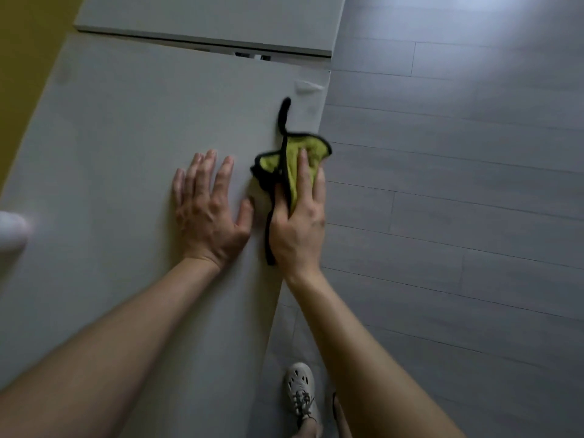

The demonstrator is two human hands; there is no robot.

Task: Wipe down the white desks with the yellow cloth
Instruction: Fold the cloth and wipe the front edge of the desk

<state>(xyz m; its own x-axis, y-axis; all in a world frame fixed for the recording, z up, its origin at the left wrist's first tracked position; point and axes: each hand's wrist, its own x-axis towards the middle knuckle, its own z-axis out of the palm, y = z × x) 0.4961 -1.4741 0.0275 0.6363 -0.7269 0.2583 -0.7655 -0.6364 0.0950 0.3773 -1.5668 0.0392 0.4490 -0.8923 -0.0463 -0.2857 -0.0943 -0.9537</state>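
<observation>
A yellow cloth [292, 162] with black trim lies bunched on the white desk [126, 147], close to the desk's right edge. My right hand [298, 222] lies on top of the cloth with straight fingers and presses it onto the surface. A black trim strip sticks out beyond the cloth toward the far end. My left hand [207, 210] rests flat on the desk just left of the cloth, fingers spread, holding nothing. A second white desk [215, 20] butts against the far end.
Grey plank floor [458, 184] fills the right side, past the desk's edge. My white shoe [300, 393] stands on the floor near the desk's side. A yellow wall [22, 74] runs along the left. A white object [11, 229] shows at the left border.
</observation>
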